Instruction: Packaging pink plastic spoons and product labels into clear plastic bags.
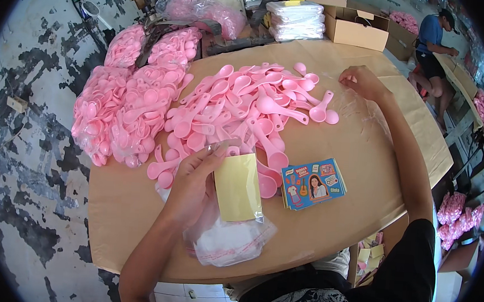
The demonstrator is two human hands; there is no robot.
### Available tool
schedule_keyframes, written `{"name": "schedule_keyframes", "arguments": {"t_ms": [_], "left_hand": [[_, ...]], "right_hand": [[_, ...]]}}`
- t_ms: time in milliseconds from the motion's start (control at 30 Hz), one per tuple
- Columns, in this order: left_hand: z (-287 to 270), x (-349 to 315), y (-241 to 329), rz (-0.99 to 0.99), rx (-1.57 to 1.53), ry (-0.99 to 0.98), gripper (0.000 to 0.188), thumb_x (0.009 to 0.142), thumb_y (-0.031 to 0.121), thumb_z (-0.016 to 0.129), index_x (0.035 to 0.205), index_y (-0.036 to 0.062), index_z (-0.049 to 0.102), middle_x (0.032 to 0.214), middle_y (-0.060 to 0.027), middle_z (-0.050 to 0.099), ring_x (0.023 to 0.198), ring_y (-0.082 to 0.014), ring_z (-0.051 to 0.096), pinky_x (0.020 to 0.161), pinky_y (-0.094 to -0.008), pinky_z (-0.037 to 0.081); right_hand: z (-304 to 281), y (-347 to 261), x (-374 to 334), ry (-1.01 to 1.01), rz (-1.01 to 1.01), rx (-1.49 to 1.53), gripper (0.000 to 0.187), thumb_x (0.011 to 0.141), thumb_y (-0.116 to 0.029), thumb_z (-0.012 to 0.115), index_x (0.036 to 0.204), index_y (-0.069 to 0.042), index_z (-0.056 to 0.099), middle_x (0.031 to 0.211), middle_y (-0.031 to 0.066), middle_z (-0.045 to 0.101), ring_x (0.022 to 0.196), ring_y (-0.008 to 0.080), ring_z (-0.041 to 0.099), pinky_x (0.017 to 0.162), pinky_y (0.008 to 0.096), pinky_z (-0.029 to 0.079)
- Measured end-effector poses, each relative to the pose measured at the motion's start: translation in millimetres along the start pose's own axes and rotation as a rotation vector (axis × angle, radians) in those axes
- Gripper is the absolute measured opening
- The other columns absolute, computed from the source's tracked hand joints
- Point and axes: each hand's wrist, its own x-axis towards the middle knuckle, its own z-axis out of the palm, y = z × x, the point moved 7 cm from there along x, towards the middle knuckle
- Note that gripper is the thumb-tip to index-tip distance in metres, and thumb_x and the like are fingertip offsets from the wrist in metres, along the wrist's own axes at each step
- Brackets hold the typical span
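Note:
My left hand (pixel 192 184) grips a clear plastic bag with a yellow card (pixel 238 187) inside, held upright over the near part of the table. Below it lies a stack of clear plastic bags (pixel 230 243) with red-marked edges. Beyond the bag spreads a loose heap of pink plastic spoons (pixel 239 103). My right hand (pixel 364 82) is past the heap's right side, its fingers curled together; whatever is in them, if anything, is too small to make out. Thin clear plastic strips (pixel 362 112) lie near that hand. A stack of blue printed cards (pixel 314 184) rests right of the yellow card.
Filled bags of pink spoons (pixel 127 104) stand along the table's left side. At the back are stacked clear packets (pixel 296 21) and an open cardboard box (pixel 357 30). Another person (pixel 434 46) works at a separate table at far right. A box of cards and spoons (pixel 370 252) sits below the near right edge.

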Motion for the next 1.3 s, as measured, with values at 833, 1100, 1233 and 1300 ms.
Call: {"name": "schedule_keyframes", "arguments": {"t_ms": [833, 1100, 1233, 1300], "left_hand": [[12, -4, 4, 0.009, -0.037, -0.050, 0.036, 0.106, 0.025, 0.043, 0.131, 0.0027, 0.056, 0.110, -0.0061, 0.068, 0.094, -0.0115, 0.067, 0.083, -0.0273, 0.055], [18, -9, 2, -0.029, -0.061, -0.071, 0.040, 0.106, 0.028, 0.044, 0.137, 0.0043, 0.052, 0.112, -0.0065, 0.067, 0.095, -0.0114, 0.066, 0.083, -0.0287, 0.055], [30, -13, 0, -0.003, -0.022, -0.079, 0.044, 0.106, 0.029, 0.041, 0.143, 0.0046, 0.046, 0.112, -0.0081, 0.068, 0.095, -0.0143, 0.068, 0.083, -0.0300, 0.057], [39, -20, -3, -0.018, -0.064, -0.103, 0.046, 0.107, 0.028, 0.041, 0.148, 0.0076, 0.040, 0.118, -0.0091, 0.066, 0.098, -0.0149, 0.067, 0.085, -0.0308, 0.057]], "right_hand": [[-17, -27, -27, 0.062, -0.188, -0.278, 0.033, 0.085, 0.000, 0.061, 0.117, -0.007, 0.062, 0.117, 0.0114, 0.064, 0.104, 0.0292, 0.061, 0.092, 0.0372, 0.049], [-65, -107, -42, 0.239, -0.173, 0.397, 0.023, 0.097, -0.005, 0.052, 0.117, -0.001, 0.062, 0.093, 0.0061, 0.066, 0.089, 0.0134, 0.062, 0.079, 0.0296, 0.050], [-17, -227, -91, 0.105, -0.417, 0.640, 0.039, 0.095, -0.034, 0.063, 0.116, -0.001, 0.064, 0.103, 0.0095, 0.067, 0.091, 0.0185, 0.064, 0.075, 0.0333, 0.051], [5, -280, -119, -0.187, -0.497, 0.622, 0.042, 0.091, -0.034, 0.069, 0.117, -0.002, 0.064, 0.094, 0.0112, 0.067, 0.080, 0.0212, 0.064, 0.072, 0.0340, 0.051]]}}
